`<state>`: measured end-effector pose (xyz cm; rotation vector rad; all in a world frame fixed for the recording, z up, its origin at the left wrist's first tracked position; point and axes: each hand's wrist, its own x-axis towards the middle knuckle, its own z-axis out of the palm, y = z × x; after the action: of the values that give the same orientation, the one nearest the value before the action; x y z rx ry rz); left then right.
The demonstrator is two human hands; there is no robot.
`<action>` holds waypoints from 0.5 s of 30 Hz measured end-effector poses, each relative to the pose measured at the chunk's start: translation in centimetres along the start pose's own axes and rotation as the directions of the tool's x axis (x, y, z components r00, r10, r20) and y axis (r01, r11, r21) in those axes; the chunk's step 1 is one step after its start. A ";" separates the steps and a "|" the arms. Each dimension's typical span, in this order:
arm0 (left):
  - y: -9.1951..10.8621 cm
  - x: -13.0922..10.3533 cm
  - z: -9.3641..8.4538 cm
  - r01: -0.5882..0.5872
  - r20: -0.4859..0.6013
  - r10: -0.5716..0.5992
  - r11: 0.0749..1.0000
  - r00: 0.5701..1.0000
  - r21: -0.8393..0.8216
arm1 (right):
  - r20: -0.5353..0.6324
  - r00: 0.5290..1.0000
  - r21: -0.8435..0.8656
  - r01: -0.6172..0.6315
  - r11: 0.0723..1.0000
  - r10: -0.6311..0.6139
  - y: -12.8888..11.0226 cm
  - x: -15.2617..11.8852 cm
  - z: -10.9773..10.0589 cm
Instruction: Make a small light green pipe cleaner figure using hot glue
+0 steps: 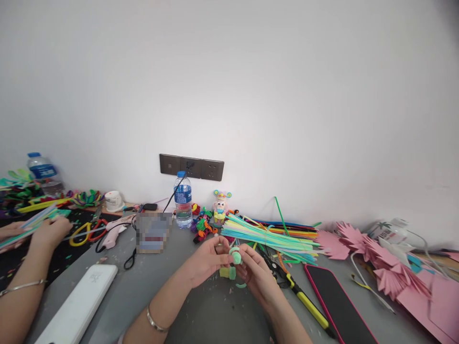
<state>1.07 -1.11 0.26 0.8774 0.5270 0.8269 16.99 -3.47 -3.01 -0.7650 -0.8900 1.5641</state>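
Note:
My left hand [208, 260] and my right hand [257, 273] meet low in the middle of the head view. Between their fingertips is a small mint-green and yellow pipe-cleaner piece [235, 258], with a rounded green top, a yellow part below and a loose green curl. The fingers of both hands are closed on it and partly cover it. Just beyond them lies a bundle of pale pipe cleaners [268, 237]. A small figurine [220, 209] with round ears stands behind the hands, near the wall.
Yellow-handled pliers [308, 303] and a phone [339, 306] lie to the right, with folded pink paper [383, 263] beyond. A water bottle [183, 200], a pink glue gun [114, 232] and a white power bank [81, 303] are leftward. Another person's hands [52, 231] hold pipe cleaners far left.

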 end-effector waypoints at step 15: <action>-0.4 0.3 0.3 -0.058 -0.089 0.060 0.998 0.994 0.032 | -0.026 0.999 -0.069 0.026 0.997 -0.027 0.3 0.0 0.0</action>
<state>1.58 -1.12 0.07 0.8891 0.5958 0.9177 16.86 -3.48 -3.23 -0.8178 -0.9345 1.5033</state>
